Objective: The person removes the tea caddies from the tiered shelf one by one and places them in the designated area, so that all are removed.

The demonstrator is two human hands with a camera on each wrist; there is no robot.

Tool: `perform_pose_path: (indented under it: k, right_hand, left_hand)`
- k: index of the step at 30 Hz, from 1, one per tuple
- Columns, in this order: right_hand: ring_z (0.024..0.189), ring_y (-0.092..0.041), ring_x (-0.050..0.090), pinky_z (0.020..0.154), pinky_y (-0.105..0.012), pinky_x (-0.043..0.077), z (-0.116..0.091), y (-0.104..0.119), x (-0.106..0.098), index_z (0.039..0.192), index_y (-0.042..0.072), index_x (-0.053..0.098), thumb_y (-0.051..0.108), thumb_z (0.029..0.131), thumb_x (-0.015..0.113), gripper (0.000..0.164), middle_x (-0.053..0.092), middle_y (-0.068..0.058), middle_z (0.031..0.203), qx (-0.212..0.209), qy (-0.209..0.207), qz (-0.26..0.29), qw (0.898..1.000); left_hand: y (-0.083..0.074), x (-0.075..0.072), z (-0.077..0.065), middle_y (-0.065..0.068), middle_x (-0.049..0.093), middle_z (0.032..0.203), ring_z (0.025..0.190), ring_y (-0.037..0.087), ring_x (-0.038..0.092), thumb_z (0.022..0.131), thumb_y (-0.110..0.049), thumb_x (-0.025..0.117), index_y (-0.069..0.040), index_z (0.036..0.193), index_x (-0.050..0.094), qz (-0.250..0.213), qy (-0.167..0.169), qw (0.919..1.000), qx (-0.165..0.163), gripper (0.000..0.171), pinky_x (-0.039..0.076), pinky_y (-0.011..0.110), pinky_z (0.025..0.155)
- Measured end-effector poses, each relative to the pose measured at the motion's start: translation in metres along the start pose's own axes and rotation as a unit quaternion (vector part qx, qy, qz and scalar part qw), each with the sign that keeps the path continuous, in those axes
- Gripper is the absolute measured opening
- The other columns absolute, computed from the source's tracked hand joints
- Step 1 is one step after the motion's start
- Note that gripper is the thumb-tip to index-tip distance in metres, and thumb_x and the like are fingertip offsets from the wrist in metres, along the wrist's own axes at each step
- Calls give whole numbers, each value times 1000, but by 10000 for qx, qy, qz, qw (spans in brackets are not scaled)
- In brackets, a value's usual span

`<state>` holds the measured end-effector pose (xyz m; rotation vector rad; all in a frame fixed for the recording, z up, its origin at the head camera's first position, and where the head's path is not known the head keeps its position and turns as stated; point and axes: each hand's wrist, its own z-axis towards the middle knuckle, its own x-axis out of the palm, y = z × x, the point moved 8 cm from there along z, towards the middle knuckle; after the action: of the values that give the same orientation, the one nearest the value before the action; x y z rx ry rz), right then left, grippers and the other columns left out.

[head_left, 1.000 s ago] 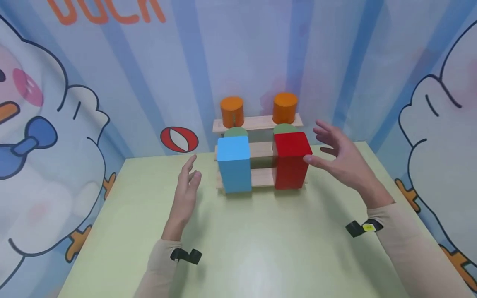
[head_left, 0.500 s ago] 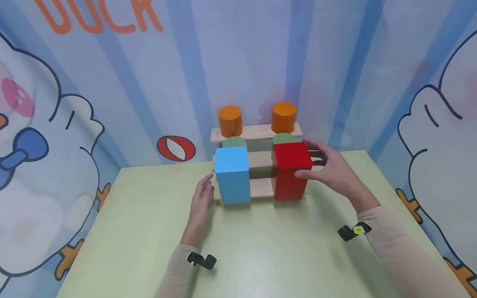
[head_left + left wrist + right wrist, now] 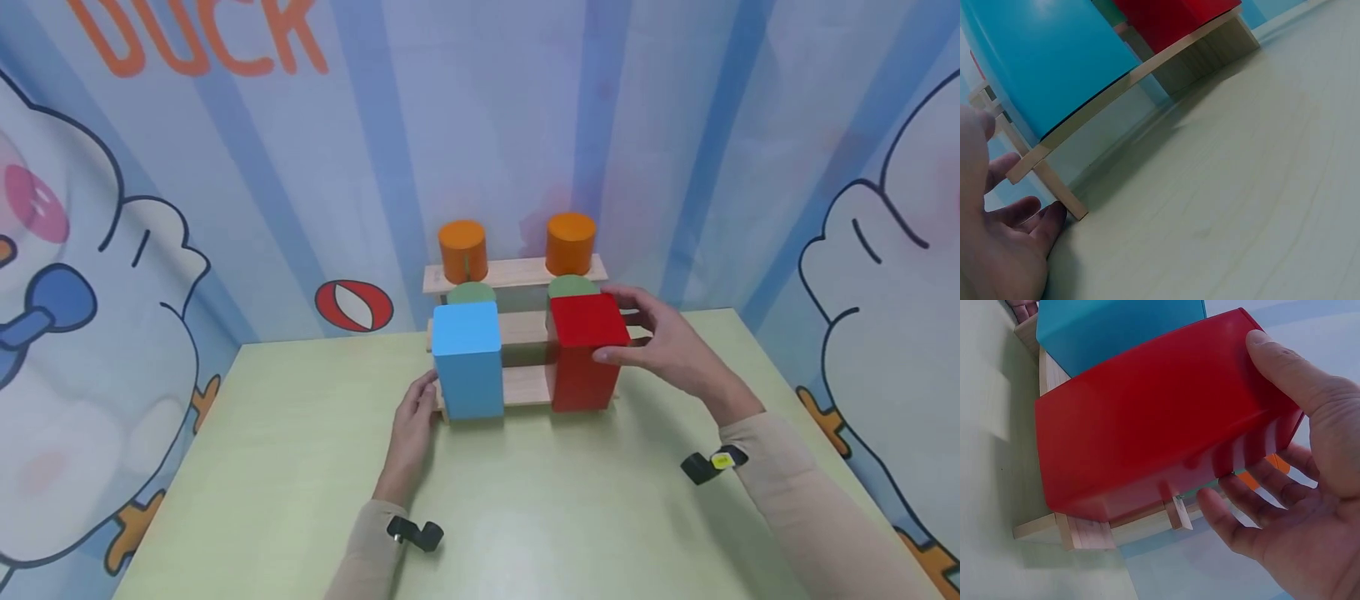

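A stepped wooden rack stands against the back wall. On its lowest step are a tall blue box at the left and a tall red box at the right. My left hand is at the rack's left end; in the left wrist view its fingertips meet the wooden leg, below the blue box. My right hand holds the red box at its upper right corner. In the right wrist view the thumb lies on the box's front edge and the fingers spread along its side.
Two orange cylinders stand on the rack's top step. Green round tops show on the middle step, mostly hidden behind the boxes. A pale green table lies in front, with a printed blue backdrop behind.
My left hand has moved right and in to the rack's left end. My right hand has moved left from beside the red box onto its corner. The view has tilted up slightly.
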<state>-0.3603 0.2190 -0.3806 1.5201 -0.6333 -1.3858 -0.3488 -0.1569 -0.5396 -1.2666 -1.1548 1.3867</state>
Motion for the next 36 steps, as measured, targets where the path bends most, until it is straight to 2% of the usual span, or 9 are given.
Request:
perform_pose_path:
  k: [5,8,16,24,29,36]
  right_hand:
    - [147,-37,48,97,-35,63,-1,-2,0,172,25,37,32,92,94,98,49,-10,163,26,84,37,10000]
    - [148,-37,48,96,-36,64,-1,-2,1,173,25,37,32,94,92,97,49,-10,163,37,148,35,9999]
    - [147,-36,49,99,-44,64,1,0,-1,170,23,39,32,94,92,93,51,-8,162,114,223,-42,9997]
    - [147,-37,50,98,-45,65,2,6,-6,168,20,41,29,90,96,96,51,-10,162,208,244,-76,9995]
    - [144,-36,51,94,-42,66,-3,25,-22,167,19,41,27,88,97,97,52,-10,160,236,163,-160,9995]
    - [135,-29,54,88,-37,68,-17,66,-64,164,24,44,15,91,94,88,56,-1,152,13,-73,-240,9997]
  left_hand:
    - [5,1,1,9,53,167,156,34,49,118,-25,56,-23,165,55,253,-74,9996,-91,47,40,55,130]
    - [8,1,1,8,52,169,158,31,46,117,-20,58,-25,164,56,197,-131,9996,-143,48,38,52,132]
    - [9,1,0,8,47,173,161,32,43,117,-22,57,-28,166,54,235,-89,9996,-117,49,36,54,133]
    - [11,2,1,3,40,179,165,31,38,118,-26,56,-33,170,48,370,-13,9991,-182,53,35,52,134]
    - [11,0,1,6,43,176,162,34,42,117,-26,57,-37,168,50,511,-55,9985,-199,52,38,54,132]
    - [9,-1,0,7,45,175,160,32,44,118,-27,56,-38,167,51,550,-45,9982,-242,51,39,53,132]
